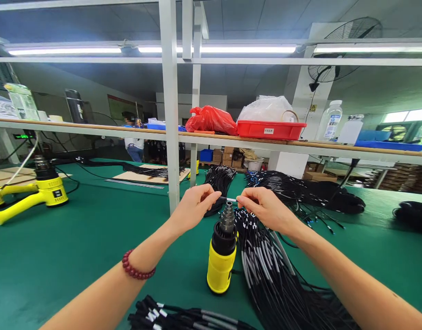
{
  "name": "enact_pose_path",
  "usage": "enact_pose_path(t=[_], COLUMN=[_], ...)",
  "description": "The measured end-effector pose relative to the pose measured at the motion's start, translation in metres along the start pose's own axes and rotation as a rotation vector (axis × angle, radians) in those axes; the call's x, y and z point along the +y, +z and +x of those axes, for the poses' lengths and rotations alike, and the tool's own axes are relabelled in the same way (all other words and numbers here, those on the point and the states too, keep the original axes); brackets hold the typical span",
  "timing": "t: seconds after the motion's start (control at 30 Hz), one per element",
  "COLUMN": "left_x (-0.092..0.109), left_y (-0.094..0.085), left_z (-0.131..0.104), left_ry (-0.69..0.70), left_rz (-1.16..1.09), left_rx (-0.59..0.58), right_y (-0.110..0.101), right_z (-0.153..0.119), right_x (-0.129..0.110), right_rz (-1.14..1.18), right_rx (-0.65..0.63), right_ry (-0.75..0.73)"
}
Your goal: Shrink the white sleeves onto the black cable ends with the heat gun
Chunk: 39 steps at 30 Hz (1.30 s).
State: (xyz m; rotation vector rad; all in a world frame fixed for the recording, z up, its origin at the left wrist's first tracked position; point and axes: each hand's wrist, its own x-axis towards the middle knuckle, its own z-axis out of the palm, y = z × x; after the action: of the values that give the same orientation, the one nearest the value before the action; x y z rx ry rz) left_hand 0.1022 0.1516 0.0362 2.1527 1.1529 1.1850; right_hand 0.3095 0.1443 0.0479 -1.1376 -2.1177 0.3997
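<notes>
Between my two hands stretches a thin cable with a white sleeve (230,200), held level just above the nozzle of an upright yellow heat gun (221,263). My left hand (193,206) pinches its dark left part between thumb and forefinger. At the right end of the white sleeve, my right hand (264,206) is closed in a similar pinch. Fingers hide the rest of this cable. Right of the heat gun lies a large bundle of black cables (265,266) with grey sections and white-marked ends. Another cable bundle (183,317) lies at the near edge.
Another yellow heat gun (49,190) lies on the green table (94,247) at left. A white post (169,105) rises beyond my left hand. Overhead, a shelf carries a red tray (271,131), a red bag (211,120) and bottles. More black cables (300,192) lie behind my right hand.
</notes>
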Motion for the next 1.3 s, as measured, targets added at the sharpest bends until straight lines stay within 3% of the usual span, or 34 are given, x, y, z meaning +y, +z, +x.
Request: enact_pose_path(t=[0.17, 0.37, 0.5, 0.93, 1.17, 1.3], left_x=[-0.002, 0.0, 0.004, -0.002, -0.007, -0.005], left_y=[-0.001, -0.005, -0.005, -0.001, 0.001, 0.005], left_z=[0.0, -0.002, -0.004, -0.003, 0.001, 0.0], left_ry=[-0.005, 0.05, 0.053, 0.024, 0.048, 0.077], left_rz=[-0.097, -0.049, 0.04, 0.037, -0.04, -0.03], left_rx=[-0.005, -0.047, -0.013, -0.024, -0.037, 0.02], right_y=[0.002, 0.001, 0.0, -0.004, 0.001, 0.003], right_z=[0.0, -0.002, -0.004, -0.004, 0.001, 0.001], right_x=[0.001, -0.003, -0.003, -0.004, 0.002, 0.006], right_rz=[0.01, 0.086, 0.109, -0.003, 0.04, 0.014], right_rx=[0.055, -0.009, -0.023, -0.102, 0.001, 0.039], right_ry=[0.01, 0.014, 0.002, -0.003, 0.02, -0.001])
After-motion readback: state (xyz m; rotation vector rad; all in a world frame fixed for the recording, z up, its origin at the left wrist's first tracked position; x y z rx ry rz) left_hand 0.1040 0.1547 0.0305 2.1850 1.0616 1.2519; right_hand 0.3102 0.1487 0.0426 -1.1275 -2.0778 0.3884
